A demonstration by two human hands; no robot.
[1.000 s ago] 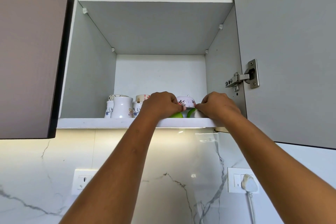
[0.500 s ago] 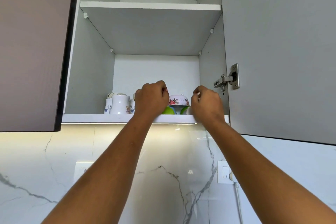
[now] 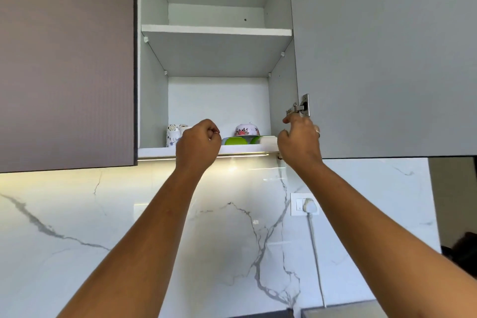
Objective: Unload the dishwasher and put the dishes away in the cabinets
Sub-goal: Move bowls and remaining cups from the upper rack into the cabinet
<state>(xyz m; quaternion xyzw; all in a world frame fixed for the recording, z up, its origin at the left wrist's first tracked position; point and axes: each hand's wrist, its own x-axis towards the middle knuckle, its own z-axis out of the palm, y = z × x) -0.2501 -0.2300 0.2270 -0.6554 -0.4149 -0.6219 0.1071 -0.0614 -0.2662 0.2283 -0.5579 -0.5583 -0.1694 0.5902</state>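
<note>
my l hand point(image 3: 197, 143) is balled up w/ nothing in it, just in front of the lower shelf point(image 3: 154, 151) edge. r hand point(image 3: 299, 144) is empty too, fingers loose & half curled under the hinge point(image 3: 299, 108); can't tell if it touches the door point(image 3: 387, 59). the floral bowl point(image 3: 246, 129) sits upside down on the green bowls point(image 3: 235, 141), right half of that shelf, w/ the floral cups point(image 3: 173, 134) at the left, partly behind my l fist. prob glazed ceramic: light, stiff, slick, chips easy. it's perched on rounded bowls, so a nudge could slide it. if i shift it, i'd grip the rim on both sides, not the top. green ones look plastic-ish, not sure; take them by the rim too, since it's an overhead reach.
</note>
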